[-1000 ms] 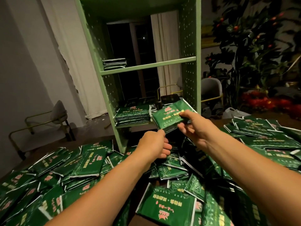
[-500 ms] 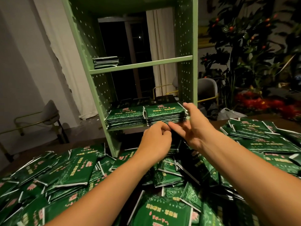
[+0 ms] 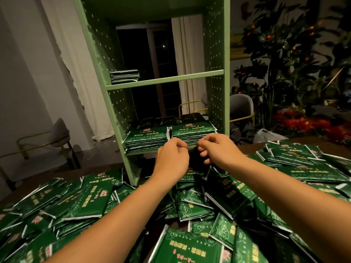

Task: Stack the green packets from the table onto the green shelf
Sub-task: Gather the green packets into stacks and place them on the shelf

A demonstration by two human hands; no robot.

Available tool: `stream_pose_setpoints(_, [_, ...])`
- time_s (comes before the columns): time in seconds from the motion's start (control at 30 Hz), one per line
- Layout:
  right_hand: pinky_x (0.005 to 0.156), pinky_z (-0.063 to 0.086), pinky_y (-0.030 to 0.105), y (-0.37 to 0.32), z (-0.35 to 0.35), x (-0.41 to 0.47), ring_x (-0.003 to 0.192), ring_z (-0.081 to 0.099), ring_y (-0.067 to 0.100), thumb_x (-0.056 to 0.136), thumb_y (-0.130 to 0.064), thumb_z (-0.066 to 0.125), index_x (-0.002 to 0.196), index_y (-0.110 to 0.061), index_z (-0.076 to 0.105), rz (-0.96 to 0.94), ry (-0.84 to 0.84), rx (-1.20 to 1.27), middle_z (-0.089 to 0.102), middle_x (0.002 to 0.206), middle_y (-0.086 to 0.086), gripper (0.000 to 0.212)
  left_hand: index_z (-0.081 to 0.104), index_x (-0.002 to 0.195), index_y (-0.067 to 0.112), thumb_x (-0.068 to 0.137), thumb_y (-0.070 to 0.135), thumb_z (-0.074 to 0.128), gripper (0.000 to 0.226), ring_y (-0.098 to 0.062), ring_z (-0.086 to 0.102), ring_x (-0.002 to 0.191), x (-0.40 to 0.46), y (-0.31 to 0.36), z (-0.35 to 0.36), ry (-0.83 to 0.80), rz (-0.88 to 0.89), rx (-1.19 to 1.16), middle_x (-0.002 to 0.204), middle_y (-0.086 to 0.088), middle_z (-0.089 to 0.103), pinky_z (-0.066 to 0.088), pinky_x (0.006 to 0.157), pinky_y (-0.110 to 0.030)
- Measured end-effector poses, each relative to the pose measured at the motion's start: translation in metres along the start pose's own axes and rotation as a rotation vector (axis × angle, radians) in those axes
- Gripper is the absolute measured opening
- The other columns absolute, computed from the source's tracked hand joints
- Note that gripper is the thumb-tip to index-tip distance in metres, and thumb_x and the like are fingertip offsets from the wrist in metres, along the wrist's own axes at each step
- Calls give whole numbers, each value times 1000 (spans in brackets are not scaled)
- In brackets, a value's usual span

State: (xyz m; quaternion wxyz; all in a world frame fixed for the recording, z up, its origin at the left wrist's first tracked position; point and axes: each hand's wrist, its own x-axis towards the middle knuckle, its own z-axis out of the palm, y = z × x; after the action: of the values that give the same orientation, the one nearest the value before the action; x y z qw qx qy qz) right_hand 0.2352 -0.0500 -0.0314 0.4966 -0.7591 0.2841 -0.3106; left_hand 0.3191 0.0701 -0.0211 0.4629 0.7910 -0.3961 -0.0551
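I see flat, glossy dark-green packets (image 3: 89, 204) with gold print and pale edges, heaped loose across the bench (image 3: 252, 147) at mixed angles. Two neat stacks lie flat on the shelf's (image 3: 216, 54) lower board: left stack (image 3: 146, 138), right stack (image 3: 191, 132), long axes running left to right, print facing up. A smaller stack (image 3: 124, 76) sits on the upper board. Left hand (image 3: 171, 155) and right hand (image 3: 218, 149), both loosely curled, grasp nothing I can see, just at the right stack's front edge.
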Motion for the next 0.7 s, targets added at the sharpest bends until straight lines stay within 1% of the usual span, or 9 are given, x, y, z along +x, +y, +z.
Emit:
stream_pose_setpoints(0.07, [68,52,36,2,-2,1,70,58,16,99,-16,54,89,-5,64,21,-38,48,62,85,10,17,60,102,27,99,12,41,24,-15,66,90,-1,-6,-4,0,-16,18,100,4,67,56,78,-41])
stream_pose_setpoints(0.13, [67,51,33,3,-4,-4,69,59,15,100,-17,55,95,-2,65,27,-65,48,62,85,7,19,61,106,25,100,13,41,24,-14,65,83,-5,-10,-6,0,-28,32,97,4,66,53,70,-37])
stream_pose_setpoints(0.2, [66,51,32,2,-5,-11,68,59,15,100,-15,55,99,2,65,29,-88,44,63,83,6,20,61,106,25,101,13,42,23,-16,61,72,-11,-11,-10,-12,-44,46,91,3,66,46,62,-32])
stream_pose_setpoints(0.23, [64,50,32,0,-5,-15,68,58,16,99,-13,55,98,2,65,29,-106,53,63,82,7,18,61,104,26,101,13,42,23,-17,61,71,-14,-10,-12,-22,-45,52,90,3,66,46,62,-32])
stream_pose_setpoints(0.37, [62,49,32,-14,-6,-37,69,58,19,97,-9,57,96,1,67,1,-149,39,64,79,8,14,59,95,30,102,12,41,27,-22,69,88,-34,-6,-24,-42,-31,46,97,5,67,52,67,-37])
stream_pose_setpoints(0.5, [63,50,28,-23,-4,-70,70,63,14,95,-13,60,91,-4,71,-66,-133,-50,69,78,5,15,60,99,27,101,8,37,30,-26,69,94,-70,-12,-36,-53,-20,48,103,2,66,53,70,-39])
stream_pose_setpoints(0.6, [67,50,28,-21,-1,-93,74,64,14,92,-27,65,87,-13,72,-135,-142,-291,72,79,2,17,60,100,24,100,4,36,32,-26,69,94,-92,-24,-43,-61,-16,69,105,4,65,55,78,-43])
stream_pose_setpoints(0.67, [67,49,28,-21,2,-113,78,63,12,90,-38,67,88,-19,70,-183,-234,-583,70,86,-1,19,61,97,24,98,1,36,34,-25,68,97,-110,-34,-48,-60,-20,77,108,2,66,53,80,-40])
stream_pose_setpoints(0.7, [68,48,27,-23,3,-123,82,62,11,89,-43,68,91,-22,69,-191,-300,-714,69,90,-4,21,61,95,24,97,-1,36,35,-24,68,98,-118,-38,-49,-54,-24,76,108,2,66,52,79,-36])
